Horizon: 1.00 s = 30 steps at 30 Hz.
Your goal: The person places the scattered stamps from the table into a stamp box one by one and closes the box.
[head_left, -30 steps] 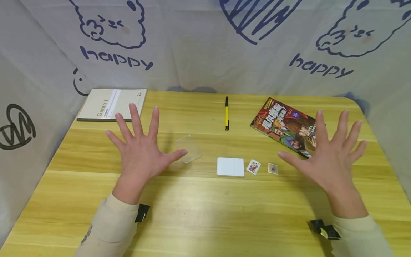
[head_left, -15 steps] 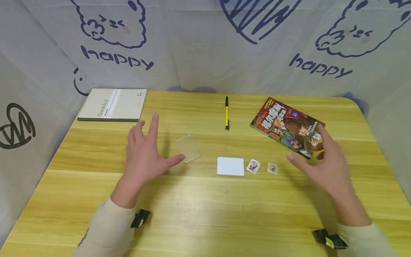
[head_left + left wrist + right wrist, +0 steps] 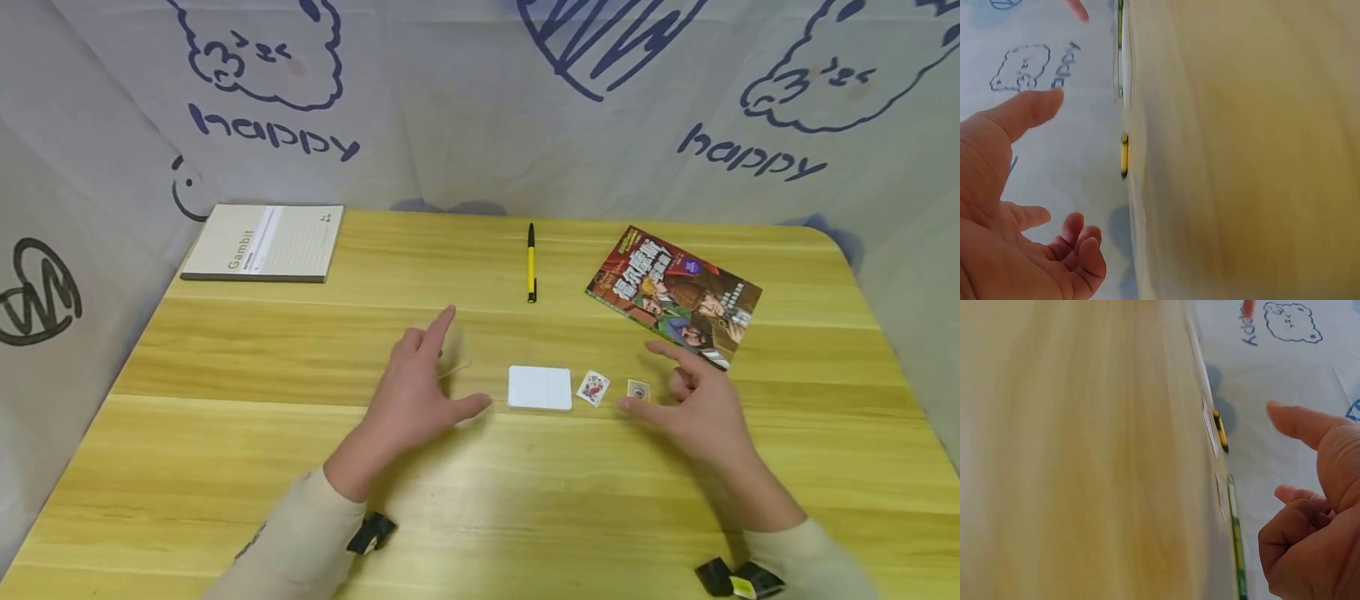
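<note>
My left hand (image 3: 412, 400) has thumb and forefinger held wide apart and the other fingers loosely bent, gripping nothing. My right hand (image 3: 701, 408) is much the same: thumb and forefinger stretched out, the rest folded further in, nothing between them. In both wrist views I see air between my fingers and the tabletop, so I judge they are poised over things rather than pressing on anything.

Under my right thumb tip, as seen from my head, lies the small square piece (image 3: 639, 389), its near edge covered. Just beside it, to the left, the little picture card (image 3: 593, 388) lies flat and askew, showing its printed side. Next along, the white stack (image 3: 540, 389) lies flat between my hands, long side towards me, probably so that either hand could get at it. Past my left thumb a faint see-through edge (image 3: 454, 369) shows; my hand hides the rest, so I can't fairly say what it is.

Farther out, the comic book (image 3: 675, 292) lies slantwise beyond my right forefinger, the pen (image 3: 532, 262) points away from me, and the notebook (image 3: 262, 242) sits at the far left, all apparently set back to leave the near wood for handwork.
</note>
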Available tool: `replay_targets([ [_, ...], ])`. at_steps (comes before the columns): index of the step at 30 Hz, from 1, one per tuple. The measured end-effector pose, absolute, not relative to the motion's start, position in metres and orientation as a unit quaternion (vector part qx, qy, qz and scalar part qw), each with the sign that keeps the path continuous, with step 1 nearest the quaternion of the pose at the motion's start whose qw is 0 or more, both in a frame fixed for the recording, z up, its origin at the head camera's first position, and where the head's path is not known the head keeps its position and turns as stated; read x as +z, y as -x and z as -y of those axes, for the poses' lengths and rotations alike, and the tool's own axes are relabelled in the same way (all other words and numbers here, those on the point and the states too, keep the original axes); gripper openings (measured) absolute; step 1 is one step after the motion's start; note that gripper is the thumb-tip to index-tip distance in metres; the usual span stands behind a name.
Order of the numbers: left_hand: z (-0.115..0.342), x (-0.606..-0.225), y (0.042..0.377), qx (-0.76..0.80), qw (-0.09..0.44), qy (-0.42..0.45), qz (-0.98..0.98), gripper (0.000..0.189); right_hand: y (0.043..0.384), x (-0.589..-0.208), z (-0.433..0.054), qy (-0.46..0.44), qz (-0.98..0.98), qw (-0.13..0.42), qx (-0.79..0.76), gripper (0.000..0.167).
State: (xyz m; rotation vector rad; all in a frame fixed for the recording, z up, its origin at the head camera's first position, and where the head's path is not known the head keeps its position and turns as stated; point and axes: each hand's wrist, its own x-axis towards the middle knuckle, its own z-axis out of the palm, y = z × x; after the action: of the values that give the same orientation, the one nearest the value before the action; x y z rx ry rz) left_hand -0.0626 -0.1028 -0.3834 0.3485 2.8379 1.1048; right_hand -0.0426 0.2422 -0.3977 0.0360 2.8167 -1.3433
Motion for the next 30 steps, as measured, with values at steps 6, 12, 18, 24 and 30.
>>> replay_targets([
  [6, 0.086, -0.390, 0.064, 0.388, 0.076, -0.129, -0.909, 0.098, 0.043, -0.409, -0.227, -0.004, -0.875, 0.037, -0.483, 0.064],
  [12, 0.073, -0.398, 0.062, 0.441, 0.118, -0.141, -0.879, 0.085, 0.047, -0.413, -0.214, 0.006, -0.878, 0.050, -0.477, 0.056],
  [18, 0.065, -0.409, 0.065, 0.470, 0.131, -0.145, -0.860, 0.074, 0.048, -0.417, -0.210, -0.001, -0.890, 0.063, -0.452, 0.052],
  [24, 0.061, -0.416, 0.069, 0.477, 0.134, -0.151, -0.855, 0.070, 0.049, -0.421, -0.210, -0.002, -0.901, 0.055, -0.430, 0.050],
  [30, 0.059, -0.418, 0.073, 0.478, 0.141, -0.151, -0.854, 0.071, 0.050, -0.422, -0.210, -0.005, -0.908, 0.049, -0.417, 0.050],
])
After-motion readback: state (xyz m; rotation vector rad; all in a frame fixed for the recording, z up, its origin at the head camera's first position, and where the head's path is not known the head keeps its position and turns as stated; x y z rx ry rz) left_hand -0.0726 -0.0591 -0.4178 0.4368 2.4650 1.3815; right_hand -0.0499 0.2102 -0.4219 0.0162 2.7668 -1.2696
